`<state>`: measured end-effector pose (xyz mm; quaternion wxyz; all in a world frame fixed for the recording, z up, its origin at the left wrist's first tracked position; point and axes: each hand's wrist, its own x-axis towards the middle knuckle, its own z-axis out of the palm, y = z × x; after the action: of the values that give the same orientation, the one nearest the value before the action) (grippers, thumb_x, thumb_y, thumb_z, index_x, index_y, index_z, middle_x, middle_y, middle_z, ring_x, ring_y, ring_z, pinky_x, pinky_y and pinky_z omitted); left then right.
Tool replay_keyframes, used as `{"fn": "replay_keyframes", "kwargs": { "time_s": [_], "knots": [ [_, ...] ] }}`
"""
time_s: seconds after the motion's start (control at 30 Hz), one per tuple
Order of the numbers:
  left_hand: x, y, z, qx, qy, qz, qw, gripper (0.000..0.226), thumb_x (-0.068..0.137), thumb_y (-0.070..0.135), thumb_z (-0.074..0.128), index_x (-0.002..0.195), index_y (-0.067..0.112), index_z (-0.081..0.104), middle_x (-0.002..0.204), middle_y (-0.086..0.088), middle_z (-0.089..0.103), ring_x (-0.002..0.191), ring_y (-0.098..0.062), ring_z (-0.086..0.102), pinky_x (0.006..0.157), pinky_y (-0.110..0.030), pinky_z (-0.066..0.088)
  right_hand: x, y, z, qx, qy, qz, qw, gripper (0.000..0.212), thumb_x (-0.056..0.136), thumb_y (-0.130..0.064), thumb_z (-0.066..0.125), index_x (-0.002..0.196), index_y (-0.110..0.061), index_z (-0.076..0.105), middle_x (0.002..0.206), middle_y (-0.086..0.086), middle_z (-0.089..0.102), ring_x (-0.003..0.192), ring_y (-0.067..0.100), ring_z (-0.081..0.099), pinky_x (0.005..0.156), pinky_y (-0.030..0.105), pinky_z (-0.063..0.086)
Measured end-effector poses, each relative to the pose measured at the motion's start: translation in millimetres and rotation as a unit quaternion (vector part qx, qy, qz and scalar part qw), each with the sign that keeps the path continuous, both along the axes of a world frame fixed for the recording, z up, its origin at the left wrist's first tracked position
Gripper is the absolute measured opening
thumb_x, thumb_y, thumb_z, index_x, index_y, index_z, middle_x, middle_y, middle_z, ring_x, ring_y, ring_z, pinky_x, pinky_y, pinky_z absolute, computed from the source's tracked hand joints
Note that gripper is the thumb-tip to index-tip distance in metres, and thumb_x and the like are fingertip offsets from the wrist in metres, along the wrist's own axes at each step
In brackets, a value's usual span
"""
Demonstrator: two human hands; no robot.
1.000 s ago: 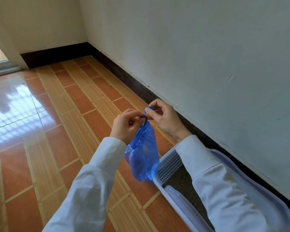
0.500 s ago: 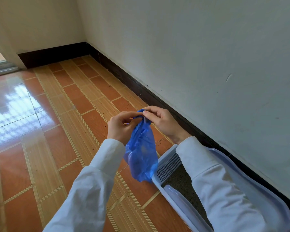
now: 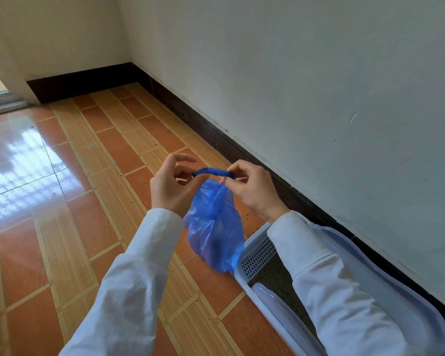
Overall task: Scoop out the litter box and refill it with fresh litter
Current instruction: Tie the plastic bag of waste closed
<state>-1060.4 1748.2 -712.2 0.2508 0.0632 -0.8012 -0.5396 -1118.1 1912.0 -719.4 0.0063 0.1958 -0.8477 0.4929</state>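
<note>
Where a moment ago my two hands met at a single pinch over the bag's neck, they have now drawn apart, and a twisted strand of the blue bag [image 3: 213,227] stretches flat between them near the centre of the frame. I read that as a knot being pulled: the scooped waste seems sealed or nearly so, which would put the scooping behind me and the refill ahead.

My left hand [image 3: 171,186], left of centre, has its thumb and curled fingers at the strand's left end; the upper fingers arch loosely above and hold nothing. Whether the pinch there is firm I cannot tell, since the palm hides the contact. My right hand [image 3: 252,187], just right of centre, pinches the strand's right end between thumb and forefinger, the other fingers curled under.

The bag's bulging body hangs below both hands, its bottom close to the grated corner of the litter box [image 3: 257,253]. That box lies in the lower right of the frame along the wall [image 3: 319,98], grey litter [image 3: 275,278] showing inside, with scattered grains on the tiled floor [image 3: 88,227] just beyond it.
</note>
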Motion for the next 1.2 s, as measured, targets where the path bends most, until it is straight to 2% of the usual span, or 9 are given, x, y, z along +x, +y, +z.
{"fn": "replay_keyframes", "kwargs": {
  "time_s": [0.1, 0.23, 0.4, 0.53, 0.67, 0.83, 0.97, 1.07, 1.2],
  "knots": [
    [-0.9, -6.9, -1.0, -0.185, 0.044, 0.031, 0.981, 0.021, 0.078, 0.014, 0.074, 0.098, 0.017, 0.068, 0.079, 0.004, 0.065, 0.067, -0.009, 0.057, 0.062, -0.010, 0.047, -2.8, 5.3, 4.2, 0.013, 0.038, -0.007, 0.999, 0.009, 0.083, -0.011, 0.068, 0.090, -0.013, 0.063, 0.084, -0.003, 0.070, 0.082, 0.010, 0.067, 0.081, 0.026, 0.055],
    [-7.6, -13.1, -17.0, -0.283, 0.009, 0.027, 0.959, 0.008, 0.085, 0.012, 0.066, 0.093, 0.011, 0.069, 0.085, -0.003, 0.064, 0.079, -0.017, 0.048, 0.069, -0.025, 0.038, -0.7, 4.7, -2.7, 0.025, 0.057, -0.013, 0.998, 0.012, 0.085, -0.006, 0.061, 0.093, -0.015, 0.058, 0.085, -0.001, 0.067, 0.082, 0.013, 0.066, 0.078, 0.027, 0.056],
    [-5.6, 0.6, -25.1, -0.087, -0.109, -0.010, 0.990, 0.007, 0.095, 0.016, 0.049, 0.093, 0.012, 0.054, 0.088, 0.002, 0.061, 0.078, -0.020, 0.054, 0.074, -0.029, 0.048, 4.0, 1.3, -5.3, -0.033, -0.021, -0.010, 0.999, 0.013, 0.091, -0.002, 0.051, 0.098, -0.013, 0.055, 0.089, 0.002, 0.070, 0.070, -0.001, 0.062, 0.064, 0.011, 0.045],
    [-5.0, 5.7, -20.5, 0.086, -0.066, -0.055, 0.993, 0.011, 0.098, 0.014, 0.044, 0.093, 0.010, 0.054, 0.079, 0.001, 0.071, 0.079, -0.015, 0.067, 0.075, -0.027, 0.050, 3.7, 1.4, -5.8, -0.051, -0.030, -0.014, 0.998, 0.014, 0.094, -0.002, 0.047, 0.101, -0.012, 0.052, 0.090, 0.002, 0.072, 0.062, -0.008, 0.059, 0.061, 0.010, 0.041],
    [-3.2, 0.5, -26.8, 0.038, -0.070, -0.050, 0.996, 0.016, 0.097, 0.015, 0.048, 0.083, 0.016, 0.057, 0.059, 0.002, 0.056, 0.059, -0.014, 0.055, 0.065, -0.028, 0.046, -1.9, 10.3, -13.0, -0.041, -0.014, -0.062, 0.997, 0.016, 0.093, 0.000, 0.049, 0.098, -0.014, 0.056, 0.082, 0.000, 0.070, 0.068, -0.001, 0.063, 0.063, 0.014, 0.047],
    [-4.7, -9.1, -35.6, 0.048, -0.088, -0.047, 0.994, 0.020, 0.097, 0.020, 0.046, 0.085, 0.018, 0.061, 0.060, 0.001, 0.052, 0.057, -0.016, 0.050, 0.064, -0.038, 0.047, 0.6, 16.9, -28.2, 0.005, -0.047, -0.075, 0.996, 0.019, 0.092, 0.000, 0.052, 0.099, -0.014, 0.063, 0.086, -0.002, 0.070, 0.082, 0.007, 0.067, 0.077, 0.023, 0.054],
    [-0.4, -17.6, -38.6, 0.030, -0.117, -0.100, 0.988, 0.014, 0.085, 0.036, 0.062, 0.092, 0.024, 0.066, 0.065, 0.011, 0.060, 0.065, -0.010, 0.056, 0.069, -0.030, 0.049, -3.9, 15.4, -22.7, -0.082, -0.137, -0.047, 0.986, 0.016, 0.094, -0.008, 0.055, 0.104, -0.013, 0.066, 0.093, 0.003, 0.071, 0.091, 0.012, 0.067, 0.090, 0.030, 0.052],
    [1.1, -20.1, -34.2, 0.049, -0.097, -0.094, 0.990, 0.005, 0.088, 0.021, 0.064, 0.085, 0.018, 0.067, 0.065, 0.002, 0.062, 0.061, -0.007, 0.058, 0.068, -0.024, 0.047, 1.5, 11.1, -16.6, -0.178, -0.204, -0.023, 0.962, 0.016, 0.096, -0.007, 0.052, 0.107, -0.008, 0.063, 0.085, 0.002, 0.069, 0.081, 0.006, 0.064, 0.082, 0.024, 0.050],
    [2.4, -23.2, -26.8, 0.132, -0.072, -0.086, 0.985, 0.005, 0.085, 0.014, 0.067, 0.088, 0.013, 0.071, 0.070, -0.006, 0.067, 0.066, -0.015, 0.063, 0.071, -0.029, 0.053, 6.7, 5.5, -16.5, -0.258, -0.233, 0.001, 0.938, 0.015, 0.096, -0.006, 0.051, 0.103, -0.010, 0.064, 0.086, 0.008, 0.067, 0.090, 0.021, 0.063, 0.094, 0.036, 0.048]
  ]
}}
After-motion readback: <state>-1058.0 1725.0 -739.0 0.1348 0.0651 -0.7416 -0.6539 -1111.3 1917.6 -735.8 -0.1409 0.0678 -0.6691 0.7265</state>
